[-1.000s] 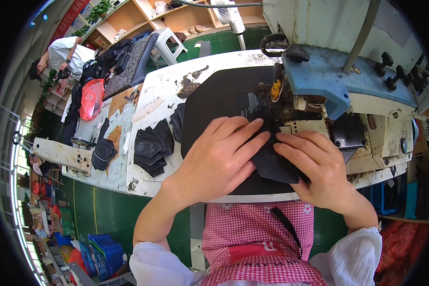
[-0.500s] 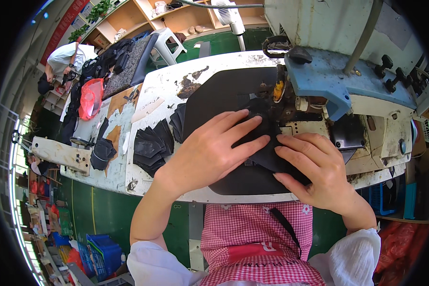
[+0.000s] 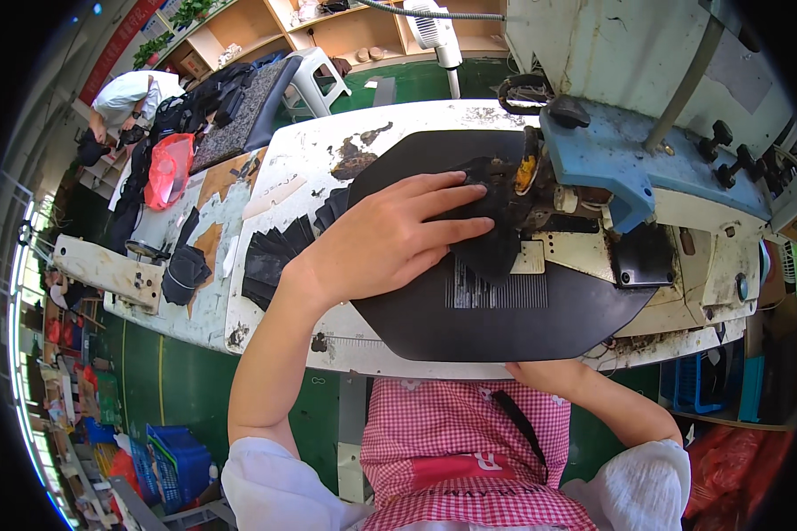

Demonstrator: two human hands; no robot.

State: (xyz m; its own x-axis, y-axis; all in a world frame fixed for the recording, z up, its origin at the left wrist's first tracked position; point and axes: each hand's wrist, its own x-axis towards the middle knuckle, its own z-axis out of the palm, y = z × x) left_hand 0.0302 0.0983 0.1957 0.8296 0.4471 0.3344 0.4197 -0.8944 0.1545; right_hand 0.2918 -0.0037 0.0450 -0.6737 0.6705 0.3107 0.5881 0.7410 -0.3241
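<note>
Perched on the person's head, the left of two side-by-side fisheye cameras looks down from close above the left hand (image 3: 390, 234) and the worktop (image 3: 301, 149). It's facing forward, picture upright, and wide enough to sweep from the wearer's own checked apron (image 3: 452, 425) below to the wooden shelves (image 3: 350, 35) across the room, straight edges bowing near the rim.

Characters (image 3: 134, 29) are lining a red banner (image 3: 119, 51) beyond the white table (image 3: 398, 116), and lettering (image 3: 484, 462) is crossing the apron (image 3: 416, 425) before that table.

thin black piece (image 3: 487, 257), on dark board (image 3: 505, 334)
</note>
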